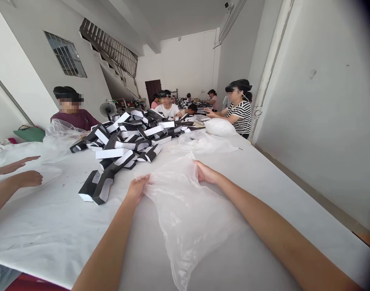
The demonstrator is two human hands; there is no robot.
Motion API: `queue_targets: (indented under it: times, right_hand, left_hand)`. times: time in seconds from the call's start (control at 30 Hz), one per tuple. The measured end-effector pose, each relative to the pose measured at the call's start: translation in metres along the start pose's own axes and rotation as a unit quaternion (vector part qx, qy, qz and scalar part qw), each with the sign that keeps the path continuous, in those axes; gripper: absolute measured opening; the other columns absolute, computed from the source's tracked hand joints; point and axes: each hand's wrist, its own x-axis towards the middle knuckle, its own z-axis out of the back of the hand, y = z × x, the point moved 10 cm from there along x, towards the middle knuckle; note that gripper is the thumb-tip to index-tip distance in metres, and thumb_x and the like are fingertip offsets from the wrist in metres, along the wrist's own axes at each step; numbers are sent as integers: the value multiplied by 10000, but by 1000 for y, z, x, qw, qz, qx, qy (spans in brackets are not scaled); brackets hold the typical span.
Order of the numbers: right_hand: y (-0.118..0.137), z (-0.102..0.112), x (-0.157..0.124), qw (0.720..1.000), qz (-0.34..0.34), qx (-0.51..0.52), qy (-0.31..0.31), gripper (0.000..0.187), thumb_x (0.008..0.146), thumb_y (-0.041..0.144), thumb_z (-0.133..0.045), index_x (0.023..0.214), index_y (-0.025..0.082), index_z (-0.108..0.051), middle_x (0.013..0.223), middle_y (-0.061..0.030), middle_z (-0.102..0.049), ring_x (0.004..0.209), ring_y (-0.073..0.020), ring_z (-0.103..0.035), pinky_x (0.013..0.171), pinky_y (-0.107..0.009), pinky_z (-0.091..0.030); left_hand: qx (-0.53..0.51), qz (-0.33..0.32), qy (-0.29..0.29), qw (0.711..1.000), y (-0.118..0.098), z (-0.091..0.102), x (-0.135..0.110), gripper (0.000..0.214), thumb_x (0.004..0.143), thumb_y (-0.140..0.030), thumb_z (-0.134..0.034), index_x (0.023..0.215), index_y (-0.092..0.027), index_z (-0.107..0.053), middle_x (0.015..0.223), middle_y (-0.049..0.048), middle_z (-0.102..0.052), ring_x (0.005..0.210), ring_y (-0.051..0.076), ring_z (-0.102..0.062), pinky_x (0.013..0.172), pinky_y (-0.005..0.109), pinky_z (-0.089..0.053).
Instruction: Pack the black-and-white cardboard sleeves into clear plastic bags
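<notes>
A clear plastic bag (185, 206) is stretched between my two hands above the white-covered table (57, 230). My left hand (138, 188) pinches its left upper edge. On the opposite side, my right hand (204, 171) grips the bag's right upper edge, with the thumb showing and the other fingers partly hidden. The bag's lower end hangs toward me in a point. Beyond my left hand lies a heap of black and white folded cardboard boxes (130, 135), the nearest ones tilted on the table.
A co-worker's two hands (28, 178) reach in from the left over another clear bag. A bulging white bag (220, 127) lies at the far right. People sit or stand around the table, including one in a striped shirt (242, 115).
</notes>
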Motion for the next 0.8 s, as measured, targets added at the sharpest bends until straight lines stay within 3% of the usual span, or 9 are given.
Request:
queue_targets:
  times: [0.1,0.3,0.4,0.53,0.63,0.73,0.8]
  right_hand:
    - [-2,3,-6,998,-39,31,41,515,901,630,-403,968,182,-648,867,-85,-714,707,-199,-673,561,-299,-555]
    - [3,22,-1,999,36,3,-35,315,875,488,-548,987,210,-644,869,-78,-708,728,-199,-672,565,-283,-546]
    - [5,30,-1,992,75,-32,-96,208,820,404,-643,884,207,-652,792,-43,-683,656,-155,-635,551,-244,-513]
    - [6,41,0,975,114,-62,-178,181,833,378,-624,776,207,-609,522,40,-535,473,-104,-493,478,-207,-410]
    - [8,50,0,962,133,-79,-225,230,836,432,-605,756,218,-579,439,71,-436,416,-110,-425,450,-225,-357]
    - [10,62,-1,948,143,-80,-273,261,852,477,-557,772,228,-563,439,76,-397,418,-124,-409,450,-244,-335]
    - [12,72,-5,939,150,-75,-301,271,867,489,-523,807,230,-572,463,66,-419,453,-136,-435,475,-253,-354]
  left_hand:
    - [63,-25,58,996,-2,-15,-7,248,718,-277,-720,934,-155,-725,852,93,-745,797,262,-707,675,347,-559]
    - [184,-96,76,975,-13,-28,-17,198,700,-292,-698,869,-204,-751,942,32,-753,915,260,-679,819,325,-507]
    - [219,-118,50,967,-19,-25,-16,163,721,-290,-682,849,-213,-745,871,14,-749,831,227,-679,756,287,-504]
    - [203,-107,-38,973,-19,-1,-5,227,829,-345,-574,919,-185,-707,774,22,-718,516,143,-572,538,263,-453]
    - [165,-91,-74,979,-16,11,-1,290,881,-405,-525,976,-166,-659,858,43,-716,477,108,-531,491,244,-436]
    - [117,-70,-56,989,-14,5,-7,367,884,-479,-535,1053,-161,-607,1027,82,-698,624,128,-633,599,252,-522]
    - [89,-37,4,995,-10,-14,-16,455,837,-546,-600,1050,-144,-605,1037,119,-693,735,179,-682,698,303,-562]
